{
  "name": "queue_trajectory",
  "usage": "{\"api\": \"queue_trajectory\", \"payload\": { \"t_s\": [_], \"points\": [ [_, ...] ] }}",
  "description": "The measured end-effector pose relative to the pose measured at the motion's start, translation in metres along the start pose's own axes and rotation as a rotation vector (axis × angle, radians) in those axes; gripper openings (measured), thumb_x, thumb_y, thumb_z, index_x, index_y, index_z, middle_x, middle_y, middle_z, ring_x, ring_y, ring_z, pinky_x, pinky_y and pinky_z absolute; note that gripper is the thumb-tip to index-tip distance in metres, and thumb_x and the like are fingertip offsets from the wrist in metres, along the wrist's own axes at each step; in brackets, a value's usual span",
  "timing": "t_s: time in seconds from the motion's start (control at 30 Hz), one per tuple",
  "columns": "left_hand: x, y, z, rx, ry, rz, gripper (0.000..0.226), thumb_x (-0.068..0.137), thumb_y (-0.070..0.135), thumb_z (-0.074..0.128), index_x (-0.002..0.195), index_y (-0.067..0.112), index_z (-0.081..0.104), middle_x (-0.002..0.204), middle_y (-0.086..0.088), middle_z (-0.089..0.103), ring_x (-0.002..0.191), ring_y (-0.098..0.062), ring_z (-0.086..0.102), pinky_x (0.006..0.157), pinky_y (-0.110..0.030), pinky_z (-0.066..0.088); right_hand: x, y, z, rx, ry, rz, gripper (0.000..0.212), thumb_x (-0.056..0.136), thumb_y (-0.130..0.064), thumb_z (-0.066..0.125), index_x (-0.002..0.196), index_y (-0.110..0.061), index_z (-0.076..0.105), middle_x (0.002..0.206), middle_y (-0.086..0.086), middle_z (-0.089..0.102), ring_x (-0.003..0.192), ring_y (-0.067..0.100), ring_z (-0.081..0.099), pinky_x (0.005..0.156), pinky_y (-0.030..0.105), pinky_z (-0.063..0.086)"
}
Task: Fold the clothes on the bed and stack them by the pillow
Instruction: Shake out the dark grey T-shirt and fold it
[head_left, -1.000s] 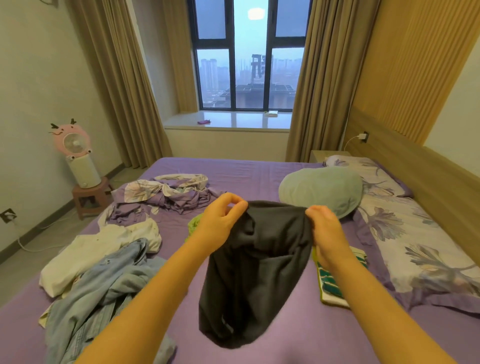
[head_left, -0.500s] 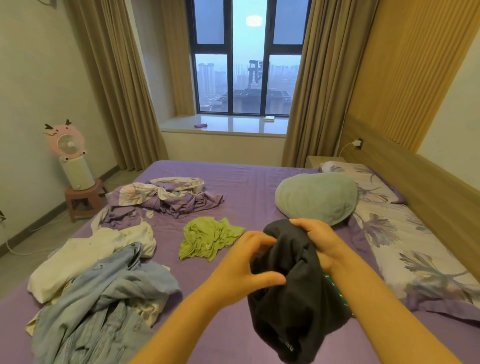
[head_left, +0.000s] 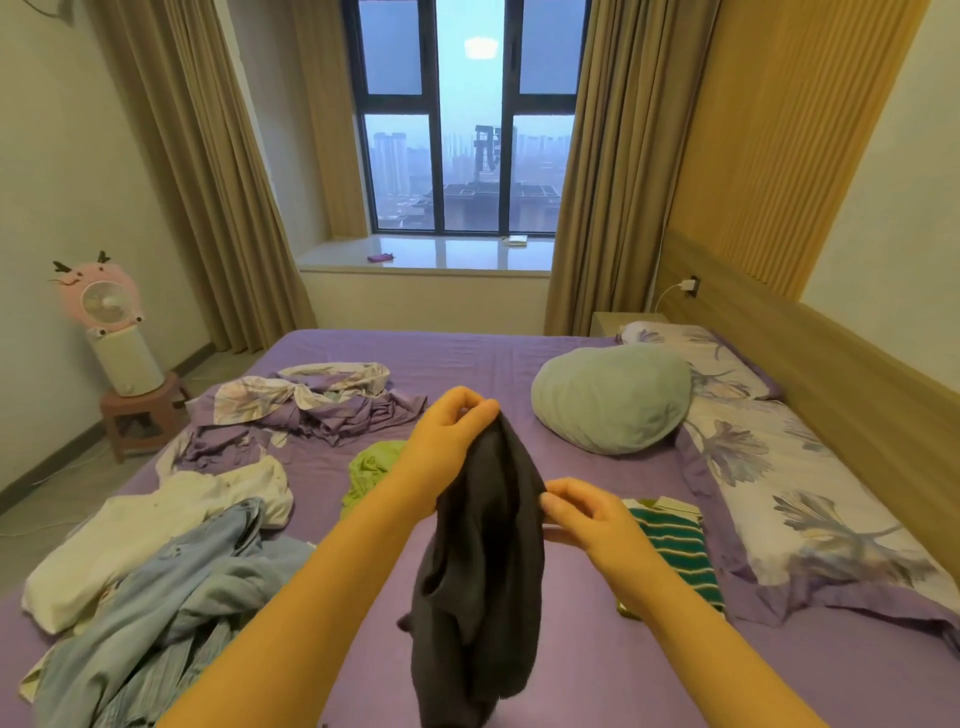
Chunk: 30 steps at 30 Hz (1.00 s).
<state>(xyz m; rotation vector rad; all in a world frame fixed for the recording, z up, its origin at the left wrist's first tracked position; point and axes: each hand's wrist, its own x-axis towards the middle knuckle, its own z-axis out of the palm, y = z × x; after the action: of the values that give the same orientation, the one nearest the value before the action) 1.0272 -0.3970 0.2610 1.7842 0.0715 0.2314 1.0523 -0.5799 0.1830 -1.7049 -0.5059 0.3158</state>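
The dark garment (head_left: 480, 561) hides part of the green garment (head_left: 371, 470); its hem leaves frame.

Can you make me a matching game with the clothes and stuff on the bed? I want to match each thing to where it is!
Things:
1. dark garment
2. striped top
3. green cushion
4. lime green shirt

Places:
A. folded flat beside the floral pillow
B. crumpled on the bed behind the left arm
C. hanging in the air, pinched by the left hand and right hand
D. lying near the head of the bed, far right

Pairs: 1-C, 2-A, 3-D, 4-B
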Motion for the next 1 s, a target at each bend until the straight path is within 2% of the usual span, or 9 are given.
{"api": "queue_trajectory", "payload": {
  "t_s": [0.13, 0.2, 0.3, 0.4, 0.53, 0.63, 0.73, 0.83, 1.0],
  "points": [
    [0.001, 0.003, -0.020, -0.162, 0.009, -0.172, 0.020, 0.096, 0.031, 0.055, 0.086, 0.013, 0.059, 0.085, -0.010, 0.061, 0.075, -0.024, 0.060, 0.063, -0.031, 0.048, 0.003, -0.013, -0.001, 0.160, 0.126, -0.039, 0.034, 0.088, -0.046, 0.053, 0.103, -0.017, 0.061, 0.103, -0.008, 0.070, 0.100, 0.011, 0.066, 0.091, 0.035, 0.053],
    [0.000, 0.000, -0.023, -0.229, 0.009, -0.217, 0.020, 0.095, 0.031, 0.056, 0.086, 0.015, 0.062, 0.086, -0.010, 0.063, 0.081, -0.027, 0.062, 0.069, -0.037, 0.049, 0.004, -0.017, 0.009, 0.075, 0.018, -0.090, 0.041, 0.080, -0.056, 0.063, 0.111, -0.031, 0.056, 0.111, -0.020, 0.064, 0.105, -0.001, 0.060, 0.091, 0.026, 0.052],
    [-0.004, -0.005, -0.031, -0.341, -0.019, -0.262, 0.020, 0.092, 0.032, 0.059, 0.088, 0.014, 0.065, 0.082, -0.008, 0.067, 0.080, -0.027, 0.065, 0.070, -0.039, 0.052, 0.006, -0.010, 0.034, -0.152, -0.128, -0.106, 0.017, 0.087, -0.038, 0.065, 0.104, -0.038, 0.059, 0.101, -0.025, 0.065, 0.098, -0.005, 0.060, 0.080, 0.017, 0.051],
    [-0.008, -0.010, -0.053, -0.386, 0.005, -0.256, 0.017, 0.086, 0.030, 0.065, 0.080, 0.014, 0.070, 0.075, -0.007, 0.069, 0.068, -0.021, 0.068, 0.058, -0.030, 0.054, 0.010, -0.011, 0.031, 0.068, -0.046, -0.028, 0.009, 0.093, -0.023, 0.058, 0.089, -0.026, 0.066, 0.086, -0.006, 0.070, 0.085, 0.009, 0.066, 0.072, 0.023, 0.050],
    [-0.020, -0.027, -0.078, -0.155, 0.024, -0.219, 0.018, 0.080, 0.033, 0.070, 0.065, 0.022, 0.072, 0.071, -0.004, 0.070, 0.064, -0.014, 0.067, 0.052, -0.021, 0.051, 0.022, -0.023, 0.015, 0.206, -0.065, 0.016, 0.017, 0.095, -0.022, 0.054, 0.085, -0.022, 0.068, 0.083, -0.003, 0.070, 0.079, 0.008, 0.065, 0.067, 0.019, 0.051],
    [-0.027, -0.042, -0.074, 0.012, 0.021, -0.156, 0.014, 0.086, 0.030, 0.068, 0.076, 0.022, 0.073, 0.073, 0.002, 0.070, 0.074, -0.013, 0.067, 0.060, -0.018, 0.052, 0.035, -0.031, 0.019, 0.262, -0.106, 0.037, 0.017, 0.097, -0.021, 0.051, 0.093, -0.012, 0.065, 0.086, 0.001, 0.069, 0.081, 0.010, 0.064, 0.069, 0.021, 0.052],
    [-0.035, -0.049, -0.059, 0.292, 0.142, 0.130, 0.011, 0.088, 0.026, 0.069, 0.095, 0.018, 0.071, 0.092, 0.003, 0.066, 0.092, -0.013, 0.061, 0.079, -0.021, 0.049, 0.043, -0.038, 0.024, 0.293, -0.095, 0.043, 0.018, 0.097, -0.020, 0.050, 0.094, -0.011, 0.065, 0.087, 0.003, 0.069, 0.081, 0.010, 0.065, 0.070, 0.022, 0.052],
    [-0.051, -0.047, -0.041, 0.291, 0.083, 0.386, 0.025, 0.080, 0.043, 0.070, 0.090, 0.020, 0.069, 0.089, 0.006, 0.062, 0.086, -0.011, 0.059, 0.076, -0.025, 0.048, 0.047, -0.038, 0.022, 0.322, -0.083, 0.080, 0.019, 0.097, -0.021, 0.051, 0.096, -0.011, 0.066, 0.089, 0.006, 0.071, 0.081, 0.015, 0.067, 0.068, 0.024, 0.053],
    [-0.056, -0.061, -0.009, 0.492, 0.006, 0.318, 0.038, 0.077, 0.046, 0.071, 0.104, 0.030, 0.050, 0.094, 0.014, 0.054, 0.083, -0.004, 0.054, 0.072, -0.022, 0.049, 0.044, -0.039, 0.009, 0.474, 0.009, 0.114, 0.021, 0.096, -0.020, 0.052, 0.096, -0.005, 0.066, 0.089, 0.011, 0.072, 0.081, 0.018, 0.070, 0.064, 0.026, 0.055]
  ]
}}
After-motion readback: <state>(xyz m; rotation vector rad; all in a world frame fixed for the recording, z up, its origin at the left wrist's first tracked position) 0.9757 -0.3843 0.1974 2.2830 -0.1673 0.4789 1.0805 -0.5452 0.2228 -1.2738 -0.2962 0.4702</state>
